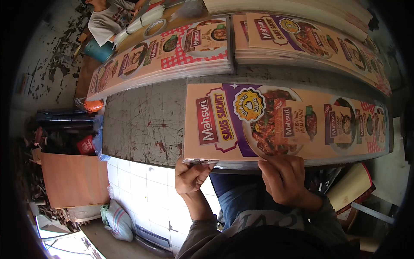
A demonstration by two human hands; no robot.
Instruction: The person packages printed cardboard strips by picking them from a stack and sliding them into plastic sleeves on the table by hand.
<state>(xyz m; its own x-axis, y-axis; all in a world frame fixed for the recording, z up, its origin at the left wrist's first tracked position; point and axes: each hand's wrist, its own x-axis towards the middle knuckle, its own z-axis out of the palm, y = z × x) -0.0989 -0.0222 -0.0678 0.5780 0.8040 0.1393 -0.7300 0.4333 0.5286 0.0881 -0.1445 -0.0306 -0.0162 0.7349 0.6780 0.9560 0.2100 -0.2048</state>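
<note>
A stack of long printed banner sheets [276,121] marked "Mahsuri Saus Sachet" lies along the near edge of the worn table. My left hand [192,176] is closed at the stack's near left corner, its curled fingers gripping the edges of the sheets. Further right, my right hand [282,178] has its fingers bent and pinched on the near long edge. How many sheets each hand holds is hidden.
Behind lie more printed stacks, one with a checked pattern [159,56] and another at back right [310,41]. A tape roll [155,28] sits near a seated person [108,21]. The scratched tabletop [138,123] shows at left; below are a brown board [75,179] and a sack [118,220].
</note>
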